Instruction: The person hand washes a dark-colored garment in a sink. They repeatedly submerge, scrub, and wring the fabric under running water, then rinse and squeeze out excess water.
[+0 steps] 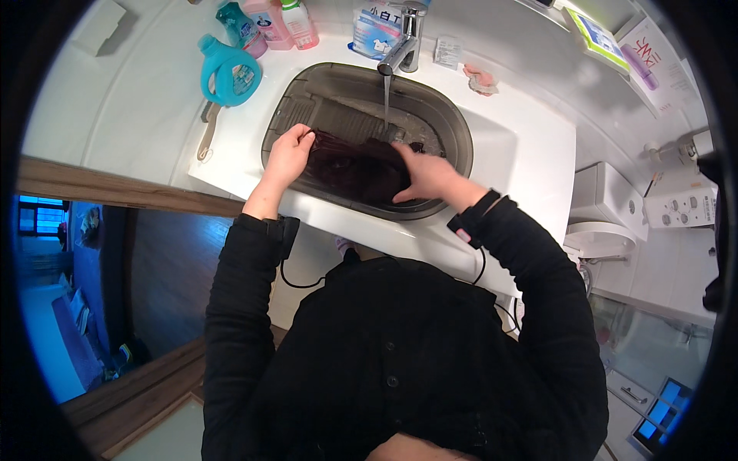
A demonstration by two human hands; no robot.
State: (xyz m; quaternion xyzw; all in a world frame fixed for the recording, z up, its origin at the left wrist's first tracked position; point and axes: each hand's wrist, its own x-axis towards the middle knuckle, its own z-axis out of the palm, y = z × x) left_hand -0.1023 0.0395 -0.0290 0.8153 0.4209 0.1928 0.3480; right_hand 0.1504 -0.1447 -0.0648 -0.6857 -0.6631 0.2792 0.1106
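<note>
A dark, wet cloth (357, 170) is spread over the front of a grey translucent washbasin (464, 144) with a ribbed washboard part (340, 118). My left hand (291, 151) pinches the cloth's upper left corner between thumb and fingers. At the right edge of the cloth my right hand (426, 173) has its thumb and fingers spread wide, slightly blurred; whether it touches the cloth is hard to tell. Water (387, 101) runs from a chrome faucet (403, 43) into the basin behind the cloth.
The washbasin stands in a white sink counter (536, 144). A blue detergent jug (230, 72), several bottles (300, 26) and a blue-and-white bag (375, 31) line the back left. A brush (207, 132) lies at the left, a crumpled pink cloth (480, 79) at the right. A toilet (602, 230) is further right.
</note>
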